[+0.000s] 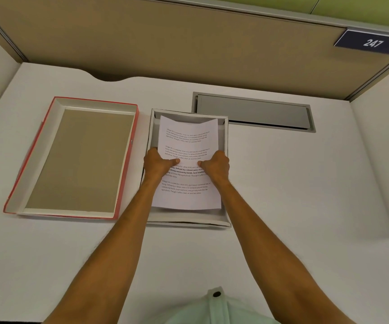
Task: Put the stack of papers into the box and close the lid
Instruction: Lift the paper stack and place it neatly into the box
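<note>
A white stack of printed papers hangs over the open white box in the middle of the desk, its far end bowed down into the box. My left hand grips the stack's left edge, thumb on top. On the right edge my right hand holds it the same way. The box lid, red outside with a brown inner face, lies upside down to the left of the box.
A grey cable-tray flap is set into the white desk behind and right of the box. Beige partition walls enclose the desk at the back and sides, with a "247" sign at the upper right.
</note>
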`<move>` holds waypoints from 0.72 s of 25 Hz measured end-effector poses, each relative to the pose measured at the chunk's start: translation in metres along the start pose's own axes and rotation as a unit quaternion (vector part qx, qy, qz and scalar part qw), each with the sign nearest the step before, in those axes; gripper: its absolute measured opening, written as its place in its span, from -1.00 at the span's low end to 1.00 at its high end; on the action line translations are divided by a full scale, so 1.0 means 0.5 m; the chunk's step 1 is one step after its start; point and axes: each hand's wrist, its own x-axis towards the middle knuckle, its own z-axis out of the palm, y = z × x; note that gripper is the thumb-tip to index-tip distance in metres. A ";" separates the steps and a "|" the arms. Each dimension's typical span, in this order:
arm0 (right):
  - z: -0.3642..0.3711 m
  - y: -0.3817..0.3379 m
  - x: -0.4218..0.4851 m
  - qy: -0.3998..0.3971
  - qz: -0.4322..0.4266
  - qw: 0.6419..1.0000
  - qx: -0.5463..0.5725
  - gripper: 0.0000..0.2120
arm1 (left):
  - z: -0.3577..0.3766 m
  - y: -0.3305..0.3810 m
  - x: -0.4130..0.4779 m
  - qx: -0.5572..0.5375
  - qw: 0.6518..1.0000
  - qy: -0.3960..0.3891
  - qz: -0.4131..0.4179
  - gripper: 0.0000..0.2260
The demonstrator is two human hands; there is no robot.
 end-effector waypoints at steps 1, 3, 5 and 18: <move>0.001 0.000 0.002 -0.001 0.003 1.000 -0.002 -0.58 | 0.000 -0.001 0.001 0.001 1.000 0.001 0.000 -0.51; 0.003 -0.001 0.005 -0.006 0.005 1.000 -0.004 -0.57 | 0.000 -0.003 0.005 0.004 1.000 0.003 0.001 -0.51; 0.004 0.000 0.007 -0.011 0.005 1.000 -0.005 -0.55 | -0.001 -0.003 0.010 0.008 1.000 0.004 0.001 -0.50; 0.012 0.008 0.015 -0.004 -0.003 0.999 -0.036 -0.59 | 0.000 -0.018 0.013 0.028 1.000 0.003 0.007 -0.44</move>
